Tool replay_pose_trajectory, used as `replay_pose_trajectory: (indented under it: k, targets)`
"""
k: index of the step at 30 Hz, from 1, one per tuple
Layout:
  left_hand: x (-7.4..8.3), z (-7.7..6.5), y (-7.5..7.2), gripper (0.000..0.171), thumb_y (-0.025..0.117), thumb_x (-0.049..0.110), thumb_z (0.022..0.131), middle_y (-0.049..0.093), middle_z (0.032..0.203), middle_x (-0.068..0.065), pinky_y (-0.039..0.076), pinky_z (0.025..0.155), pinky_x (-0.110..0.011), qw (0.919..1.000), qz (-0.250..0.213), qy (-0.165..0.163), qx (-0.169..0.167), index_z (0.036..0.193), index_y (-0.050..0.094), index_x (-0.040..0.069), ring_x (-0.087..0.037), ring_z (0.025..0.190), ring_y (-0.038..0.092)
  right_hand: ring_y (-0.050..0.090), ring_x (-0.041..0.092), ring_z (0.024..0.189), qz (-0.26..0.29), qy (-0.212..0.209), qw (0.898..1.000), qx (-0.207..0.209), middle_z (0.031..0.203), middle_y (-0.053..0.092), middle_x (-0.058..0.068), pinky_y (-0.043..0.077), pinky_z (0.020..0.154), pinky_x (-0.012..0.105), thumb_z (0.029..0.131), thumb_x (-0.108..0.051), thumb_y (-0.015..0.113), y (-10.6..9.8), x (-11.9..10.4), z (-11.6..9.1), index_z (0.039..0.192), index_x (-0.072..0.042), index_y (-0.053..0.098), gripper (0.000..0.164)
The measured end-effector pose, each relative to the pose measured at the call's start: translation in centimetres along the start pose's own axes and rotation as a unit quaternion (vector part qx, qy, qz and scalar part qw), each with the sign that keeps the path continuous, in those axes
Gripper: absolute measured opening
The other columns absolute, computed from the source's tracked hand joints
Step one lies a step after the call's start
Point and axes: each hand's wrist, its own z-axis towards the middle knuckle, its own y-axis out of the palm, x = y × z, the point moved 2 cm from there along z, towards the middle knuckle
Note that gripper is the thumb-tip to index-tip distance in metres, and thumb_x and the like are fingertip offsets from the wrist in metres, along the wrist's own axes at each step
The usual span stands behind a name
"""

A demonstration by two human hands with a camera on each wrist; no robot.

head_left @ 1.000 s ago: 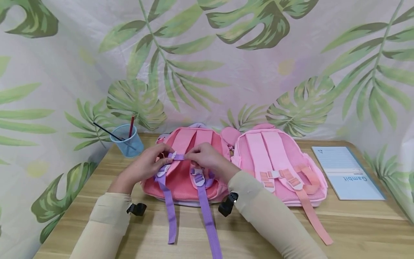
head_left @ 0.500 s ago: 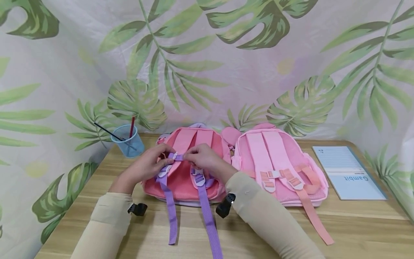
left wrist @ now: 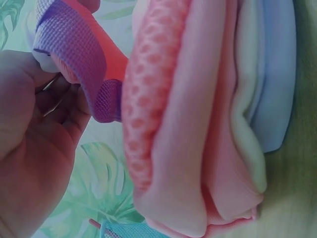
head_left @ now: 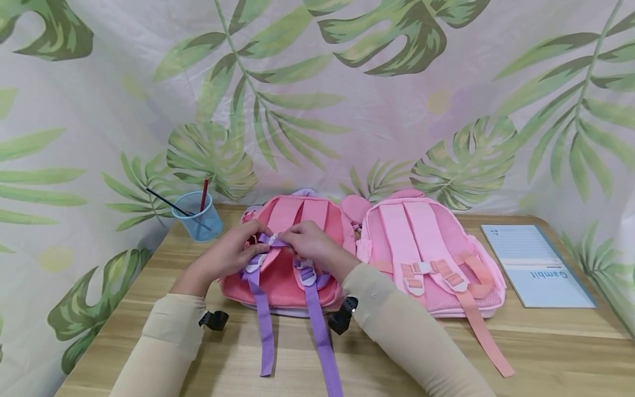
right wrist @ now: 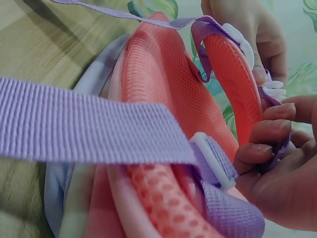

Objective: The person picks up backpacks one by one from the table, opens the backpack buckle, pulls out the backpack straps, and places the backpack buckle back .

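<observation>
Purple strap [head_left: 281, 243] ran sideways over the coral backpack [head_left: 290, 289], left hand [head_left: 237, 248] pinching it by the white clip [head_left: 272, 240], right hand [head_left: 313, 242] pinching farther along, so clip sat nearer the left.

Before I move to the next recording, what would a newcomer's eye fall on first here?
Probably the left hand and right hand, meeting over the coral backpack to grip a short purple strap beside a white buckle. Next, the paler pink backpack just right of it, its peach strap trailing across the table. Then the blue cup at the rear left.
</observation>
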Motion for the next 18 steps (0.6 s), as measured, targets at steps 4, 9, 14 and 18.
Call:
replay_pose_trajectory:
  k: [4, 9, 14, 18]
  targets:
    - [0.3, 0.2, -0.1, 0.024, 0.074, 0.005, 0.100, 0.069, 0.110, -0.004, 0.056, 0.091, -0.041, 0.9997, 0.016, 0.019, -0.006, 0.122, 0.067, 0.010, -0.019, 0.098, 0.062, 0.048, 0.016, 0.058, -0.027, 0.011, 1.000, 0.005, 0.066, 0.056, 0.002, 0.037, 0.054, 0.029, 0.107, -0.048, 0.065, -0.2, 0.0, -0.2, 0.100, -0.008, 0.078, 0.043]
    - [0.8, 0.4, -0.5, 0.021, 0.073, 0.006, 0.101, 0.068, 0.109, -0.003, 0.055, 0.086, -0.036, 0.9988, 0.031, 0.022, -0.032, 0.122, 0.068, 0.010, -0.016, 0.095, 0.061, 0.048, 0.015, 0.056, -0.055, 0.000, 0.998, 0.007, 0.062, 0.054, 0.000, 0.038, 0.051, 0.029, 0.105, -0.040, 0.070, 0.0, -0.2, -0.2, 0.096, -0.013, 0.078, 0.030]
    - [0.8, 0.9, -1.2, 0.021, 0.075, 0.011, 0.101, 0.071, 0.113, -0.003, 0.056, 0.095, -0.046, 0.9974, 0.025, 0.018, -0.065, 0.121, 0.070, 0.011, -0.020, 0.103, 0.063, 0.047, 0.015, 0.055, -0.017, -0.003, 1.000, 0.000, 0.061, 0.051, -0.001, 0.039, 0.055, 0.028, 0.106, -0.029, 0.067, 0.1, -0.2, -0.1, 0.092, -0.009, 0.076, 0.026]
    - [0.7, 1.1, -1.7, 0.021, 0.078, 0.015, 0.100, 0.073, 0.117, -0.003, 0.056, 0.101, -0.052, 0.9962, 0.024, 0.013, -0.082, 0.120, 0.072, 0.011, -0.022, 0.110, 0.066, 0.047, 0.013, 0.052, 0.031, 0.015, 0.999, -0.005, 0.062, 0.052, -0.001, 0.039, 0.054, 0.027, 0.106, -0.026, 0.068, 0.4, 0.1, 0.0, 0.092, -0.007, 0.075, 0.024]
